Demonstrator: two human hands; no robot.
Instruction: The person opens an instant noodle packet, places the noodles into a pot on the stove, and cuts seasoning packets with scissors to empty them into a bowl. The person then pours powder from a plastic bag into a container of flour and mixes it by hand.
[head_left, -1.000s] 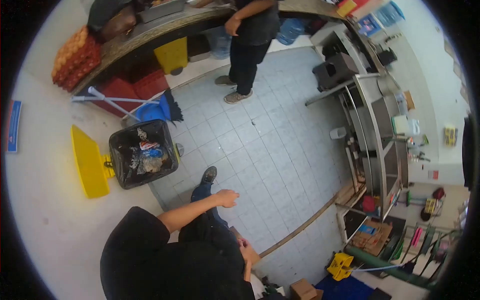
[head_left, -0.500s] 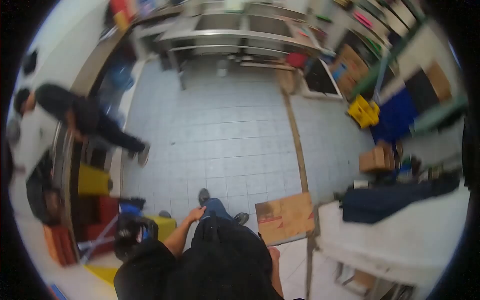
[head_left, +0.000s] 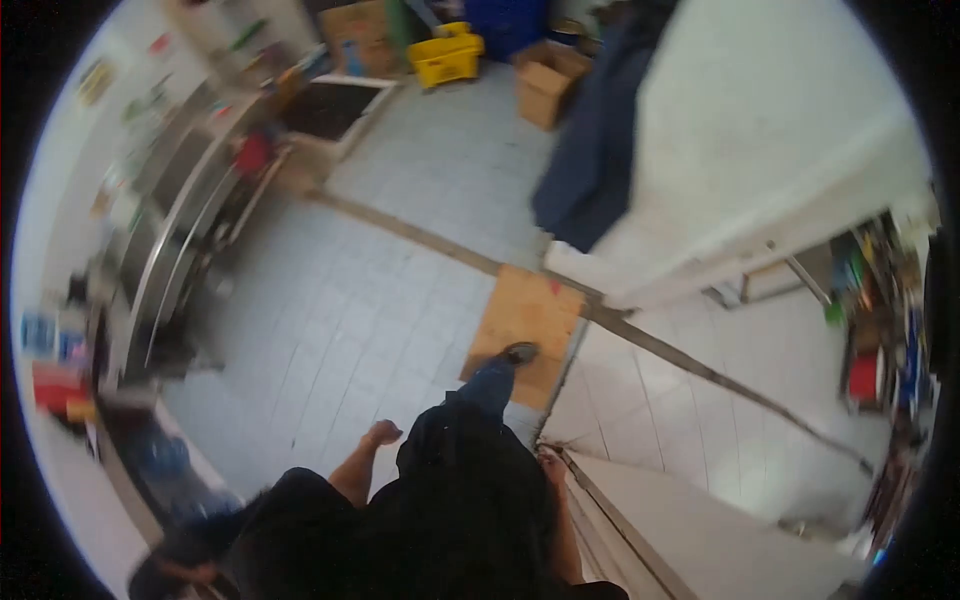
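My left hand (head_left: 382, 432) hangs to the left of my black-clothed body, above the pale tiled floor. It is blurred and its fingers cannot be made out; no object shows in it. My right hand (head_left: 550, 462) is low on the right, nearest to the end of a wall edge (head_left: 600, 500). Whether it touches that edge is unclear, and its fingers are too small and smeared to read. One dark shoe (head_left: 520, 352) is on a flat piece of cardboard (head_left: 545, 300) ahead of me.
A floor strip (head_left: 420, 236) runs to a doorway beside the white wall (head_left: 760, 130). Dark cloth (head_left: 600, 150) hangs there. Beyond stand a cardboard box (head_left: 545, 88) and yellow bucket (head_left: 445, 58). A metal sink unit (head_left: 175, 220) is left; a person (head_left: 185, 560) is lower left.
The view has swung right, toward the doorway. The cardboard, earlier at my right, is now ahead with a shoe on it. My left hand's outstretched fingers are no longer distinct.
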